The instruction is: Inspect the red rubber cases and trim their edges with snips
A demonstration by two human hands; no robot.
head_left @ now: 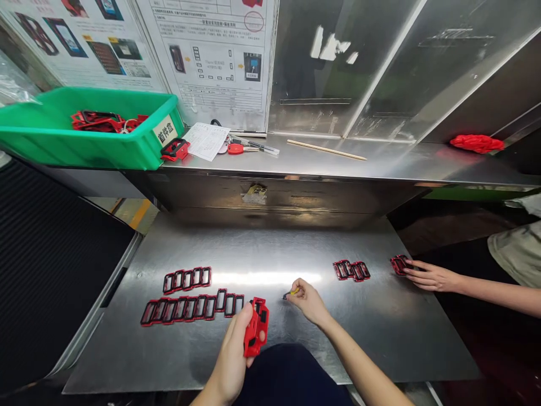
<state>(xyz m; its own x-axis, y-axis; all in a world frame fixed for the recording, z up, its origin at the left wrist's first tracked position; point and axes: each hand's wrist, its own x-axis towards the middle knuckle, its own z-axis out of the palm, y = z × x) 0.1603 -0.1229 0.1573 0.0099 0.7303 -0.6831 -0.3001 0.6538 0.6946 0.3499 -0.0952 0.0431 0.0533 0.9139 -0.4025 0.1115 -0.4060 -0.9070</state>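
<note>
My left hand (230,352) grips a red-and-black plastic housing (258,327) upright above the front of the metal table, its thumb lying along the left side. To the right of it, my right hand (310,303) pinches a small yellow-and-black tool (291,294), whose dark tip points left; its exact kind is hard to make out. Left of my left hand, a long row of black-and-red rectangular frames (181,309) lies on the table, with a shorter row of similar frames (187,279) behind it. The two hands are apart.
A co-worker's hand (433,276) touches black-and-red frames (399,265) at the table's right edge. More frames (351,270) lie nearer me. On the shelf are a green bin (84,149) of red parts, keys (240,149), paper (207,141) and a wooden stick (326,150).
</note>
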